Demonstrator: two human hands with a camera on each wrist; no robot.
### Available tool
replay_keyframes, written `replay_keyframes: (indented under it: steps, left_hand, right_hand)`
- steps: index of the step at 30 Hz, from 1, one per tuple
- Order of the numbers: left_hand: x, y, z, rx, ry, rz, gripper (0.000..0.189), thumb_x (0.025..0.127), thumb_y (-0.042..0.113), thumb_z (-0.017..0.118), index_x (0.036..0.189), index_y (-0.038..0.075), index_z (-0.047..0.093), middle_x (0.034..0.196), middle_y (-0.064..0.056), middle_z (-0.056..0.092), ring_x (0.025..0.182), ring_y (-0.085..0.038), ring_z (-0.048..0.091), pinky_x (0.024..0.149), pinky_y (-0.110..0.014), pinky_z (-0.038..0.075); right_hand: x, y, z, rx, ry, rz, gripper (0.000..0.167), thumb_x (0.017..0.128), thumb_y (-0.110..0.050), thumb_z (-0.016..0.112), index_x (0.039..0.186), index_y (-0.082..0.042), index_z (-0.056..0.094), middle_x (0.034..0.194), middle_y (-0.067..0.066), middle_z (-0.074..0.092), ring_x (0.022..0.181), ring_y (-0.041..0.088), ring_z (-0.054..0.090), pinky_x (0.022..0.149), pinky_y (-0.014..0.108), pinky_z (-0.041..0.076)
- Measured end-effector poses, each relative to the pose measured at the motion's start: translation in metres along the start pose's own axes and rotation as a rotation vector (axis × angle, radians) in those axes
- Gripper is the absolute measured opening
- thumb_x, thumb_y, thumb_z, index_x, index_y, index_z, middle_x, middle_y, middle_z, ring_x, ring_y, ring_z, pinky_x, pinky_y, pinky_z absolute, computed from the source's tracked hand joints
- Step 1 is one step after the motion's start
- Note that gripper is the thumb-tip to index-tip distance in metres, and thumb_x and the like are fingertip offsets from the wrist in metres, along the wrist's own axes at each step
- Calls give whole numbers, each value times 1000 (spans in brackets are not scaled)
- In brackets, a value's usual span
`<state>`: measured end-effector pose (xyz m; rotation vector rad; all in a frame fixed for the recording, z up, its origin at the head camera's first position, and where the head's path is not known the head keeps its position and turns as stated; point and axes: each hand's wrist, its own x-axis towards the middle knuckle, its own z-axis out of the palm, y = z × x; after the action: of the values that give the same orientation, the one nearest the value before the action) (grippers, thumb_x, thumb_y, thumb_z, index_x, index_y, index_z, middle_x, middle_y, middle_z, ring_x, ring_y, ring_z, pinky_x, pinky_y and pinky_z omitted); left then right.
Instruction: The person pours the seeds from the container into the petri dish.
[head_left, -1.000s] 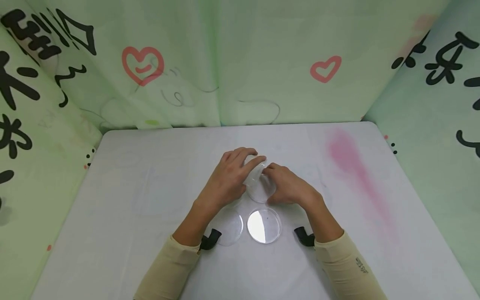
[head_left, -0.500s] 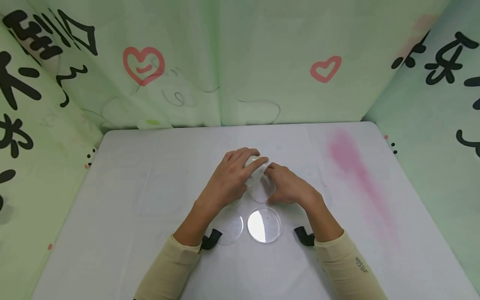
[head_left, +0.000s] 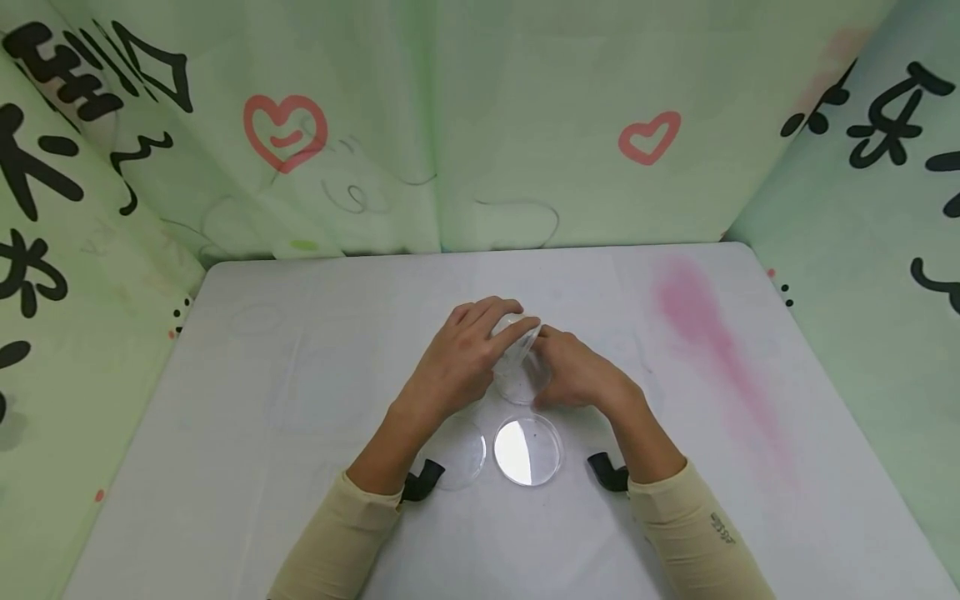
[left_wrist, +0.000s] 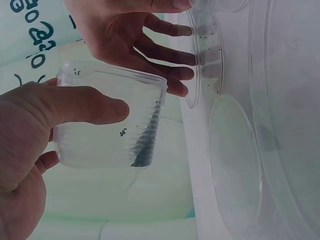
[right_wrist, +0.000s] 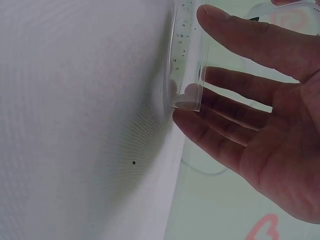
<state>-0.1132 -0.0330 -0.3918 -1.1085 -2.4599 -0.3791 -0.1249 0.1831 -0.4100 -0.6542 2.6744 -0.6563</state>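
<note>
My left hand [head_left: 459, 358] grips a clear plastic tub [left_wrist: 107, 120], thumb along its near side. The tub is tilted, and small dark grains [left_wrist: 145, 148] gather along its ridged lower side. It hangs over a clear petri dish [head_left: 522, 383], its rim towards the dish. My right hand [head_left: 583, 371] holds that dish at its rim, thumb on the near side and fingers round the far side. Dark specks [right_wrist: 182, 37] are scattered inside the dish. In the head view, the left fingers partly cover the tub.
Two clear round dish pieces, one at left [head_left: 461, 454] and one at right [head_left: 528, 451], lie nearer my body. Another clear disc [left_wrist: 235, 165] shows beside the held dish in the left wrist view. One dark grain [right_wrist: 133, 162] lies on the white tablecloth [head_left: 300, 433].
My left hand has shifted slightly to the right with the tub. The right hand, the held dish and the dish pieces have stayed in place.
</note>
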Motion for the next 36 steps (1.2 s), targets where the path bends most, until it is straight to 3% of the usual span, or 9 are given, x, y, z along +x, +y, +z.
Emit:
replay_keyframes:
  steps: [12,18,25,36]
  left_hand:
    - [0,3,-1,26,23,8,55,92,-9,61,138,21,64,139,-3,60,134,-22,53,108,-39,46]
    - [0,3,-1,38,22,18,56,91,-9,65,138,20,64,140,-3,59,134,-22,53,108,-38,45]
    - [1,3,-2,54,26,43,57,89,-11,66,138,20,64,140,-3,59,134,-22,53,108,-39,45]
    - [0,3,0,83,23,61,61,87,-13,66,138,20,64,142,-2,58,135,-23,53,110,-39,45]
  right_hand:
    - [0,-2,1,7,44,-32,80,64,-11,94,136,3,61,132,14,64,122,33,60,107,49,50]
    - [0,-3,2,19,63,-26,79,64,-11,94,135,2,62,132,15,63,122,33,61,106,49,50]
    - [0,-2,5,67,82,-27,92,63,-8,94,145,4,54,145,21,58,129,35,60,108,51,50]
    - [0,-3,6,84,88,-31,101,63,-6,95,151,2,46,146,19,57,128,35,60,109,51,50]
